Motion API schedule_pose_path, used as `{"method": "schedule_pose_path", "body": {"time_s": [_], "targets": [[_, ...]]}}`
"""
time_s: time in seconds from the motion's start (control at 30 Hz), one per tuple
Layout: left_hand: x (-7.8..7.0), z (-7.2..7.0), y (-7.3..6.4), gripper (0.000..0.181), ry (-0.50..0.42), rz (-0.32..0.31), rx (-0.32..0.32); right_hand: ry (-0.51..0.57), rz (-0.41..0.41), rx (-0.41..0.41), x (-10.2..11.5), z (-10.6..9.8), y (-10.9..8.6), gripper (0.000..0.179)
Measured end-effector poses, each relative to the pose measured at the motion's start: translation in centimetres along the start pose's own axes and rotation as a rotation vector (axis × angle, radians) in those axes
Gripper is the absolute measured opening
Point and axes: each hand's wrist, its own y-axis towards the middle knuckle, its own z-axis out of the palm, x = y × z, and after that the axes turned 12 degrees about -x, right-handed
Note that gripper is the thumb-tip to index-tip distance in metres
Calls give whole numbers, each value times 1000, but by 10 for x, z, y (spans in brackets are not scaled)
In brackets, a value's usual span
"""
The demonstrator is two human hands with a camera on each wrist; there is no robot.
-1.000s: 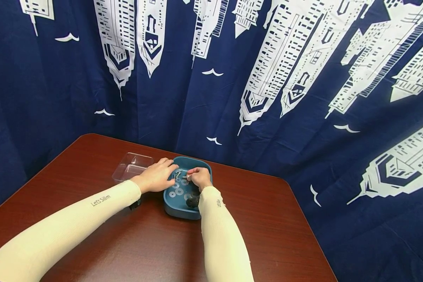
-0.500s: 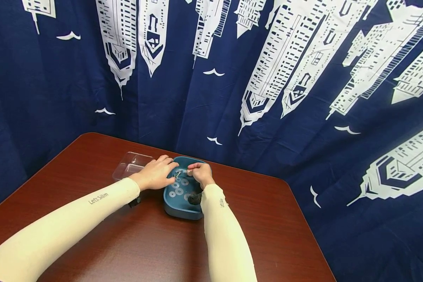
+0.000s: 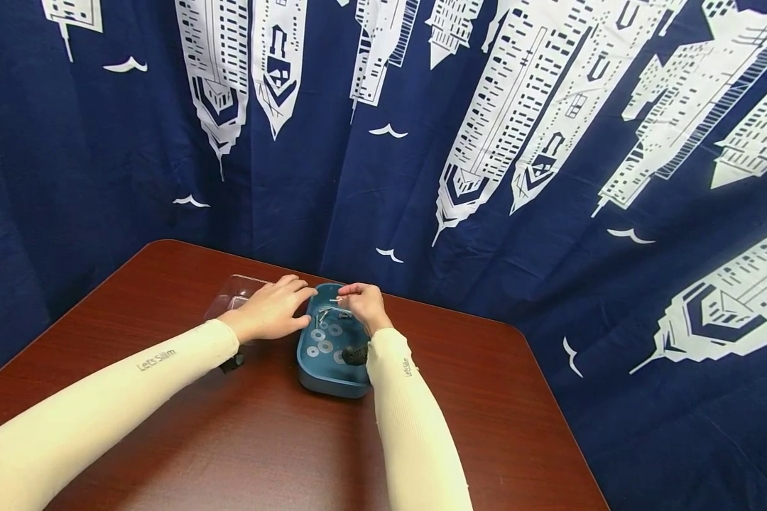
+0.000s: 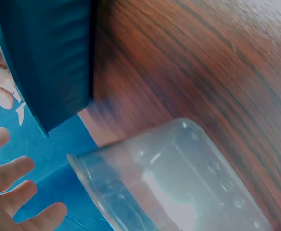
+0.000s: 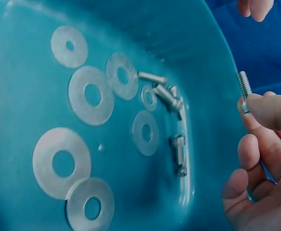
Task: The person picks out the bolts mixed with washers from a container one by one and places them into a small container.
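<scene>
My right hand [image 3: 364, 306] pinches a small silver bolt [image 5: 244, 91] between thumb and forefinger, its threaded end upward, by the rim of a teal bin [image 3: 332, 387]. Several flat washers [image 5: 91, 96] lie spread over the bin floor. More bolts [image 5: 167, 96] are gathered along the bin's far end. My left hand [image 3: 273, 309] has its fingers spread and holds nothing. It hovers between the bin's left rim and a clear plastic container [image 4: 188, 163], partly covering that container in the head view.
The brown wooden table [image 3: 275, 440] carries both containers near its back edge. A dark blue curtain [image 3: 281, 206] with white buildings hangs right behind. Inside the bin, a dark object [image 3: 356, 355] sits partly hidden by the right wrist.
My right hand has risen from the bin floor with the bolt and shifted toward the far rim. The left hand has drawn left, off the bin toward the clear container.
</scene>
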Motion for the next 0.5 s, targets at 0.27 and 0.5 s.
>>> {"method": "schedule_pose_path", "body": {"time_s": [0.27,0.5], "targets": [[13,-12,-8,56,-10,-27,-15,57,-9,35,11,6,-1,15],[29,-21,-16,56,16,-39,-33,108,-21,58,18,10,1,19]]}}
